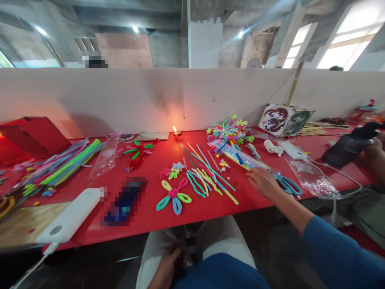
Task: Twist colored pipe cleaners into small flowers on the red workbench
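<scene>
My right hand (261, 180) is at the table's front right, by the near end of a clear plastic packet (240, 155) of pipe cleaners. Its fingers are bent and close together; whatever may be between them is hidden. Blue-handled scissors (287, 184) lie just beyond its wrist. Down at my lap is my left hand (173, 255), dark and blurred, its fingers hard to make out. A pipe-cleaner flower (173, 194) with looped petals of several colours lies on the red tabletop (204, 208). Cut pipe cleaners (207, 180) are spread beside it, with small flowers (173, 170) behind.
A lit candle (176, 135) burns near the white partition (135, 100). At left are a pixelated phone (124, 202), a white power bank (72, 214) and bundled pipe cleaners (66, 162). Toward the right stand a patterned lantern (284, 120) and another person's hand (374, 148) by a dark bottle (345, 146).
</scene>
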Demonstrator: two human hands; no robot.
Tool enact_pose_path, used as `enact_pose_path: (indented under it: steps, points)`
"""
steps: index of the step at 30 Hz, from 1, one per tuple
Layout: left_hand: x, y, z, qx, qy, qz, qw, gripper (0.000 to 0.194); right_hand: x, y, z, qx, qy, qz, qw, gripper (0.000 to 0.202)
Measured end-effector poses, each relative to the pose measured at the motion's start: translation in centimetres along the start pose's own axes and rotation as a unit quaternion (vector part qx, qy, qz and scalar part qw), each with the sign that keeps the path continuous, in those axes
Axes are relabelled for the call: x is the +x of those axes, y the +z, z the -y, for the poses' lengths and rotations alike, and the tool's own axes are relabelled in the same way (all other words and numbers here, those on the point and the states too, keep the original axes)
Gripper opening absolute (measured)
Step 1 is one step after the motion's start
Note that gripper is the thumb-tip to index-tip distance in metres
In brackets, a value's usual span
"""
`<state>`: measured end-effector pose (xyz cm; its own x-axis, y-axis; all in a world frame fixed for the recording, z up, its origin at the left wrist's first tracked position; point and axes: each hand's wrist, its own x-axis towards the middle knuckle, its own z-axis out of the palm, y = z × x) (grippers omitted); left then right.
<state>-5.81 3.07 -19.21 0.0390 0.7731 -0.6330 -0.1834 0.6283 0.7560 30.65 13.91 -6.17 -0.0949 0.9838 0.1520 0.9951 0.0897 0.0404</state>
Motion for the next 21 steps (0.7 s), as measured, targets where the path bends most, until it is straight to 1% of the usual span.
enact_pose_path:
  steps: [2,4,7,9,12,15,18,21]
  points:
    - [0.8,0.1,0.7,0.001,-0.011,0.001,1.0,0.025,-0.9,-0.1,1.1,-0.003,-0.029,0.03,0.999,0.028]
    - [1.3,0.2,1.2,0.013,-0.018,0.013,1.0,0.025,-1.2,-0.1,2.3,-0.012,-0.039,0.054,0.998,0.027]
    - [1.6,0.1,1.5,0.041,-0.008,0.048,0.998,0.023,-0.3,-0.1,3.4,-0.021,-0.037,0.083,0.996,0.025]
    - [1.6,-0.1,1.4,0.049,-0.002,0.056,0.997,0.022,0.7,-0.2,3.3,-0.015,-0.035,0.1,0.994,0.021]
    - [1.7,-0.3,1.3,0.054,-0.006,0.054,0.997,0.024,1.4,-0.5,1.9,0.011,-0.023,0.129,0.991,0.016]
    - [2.1,-0.3,1.3,0.052,-0.01,0.066,0.996,0.026,1.0,-1.1,-0.2,0.06,0.003,0.151,0.987,0.016]
    - [2.3,0.0,1.3,0.038,-0.01,0.068,0.997,0.029,0.1,-1.5,-2.1,0.125,0.02,0.147,0.981,0.018]
    - [2.2,0.3,1.2,0.047,-0.013,0.069,0.996,0.033,-0.4,-1.6,-3.1,0.187,0.036,0.13,0.973,0.018]
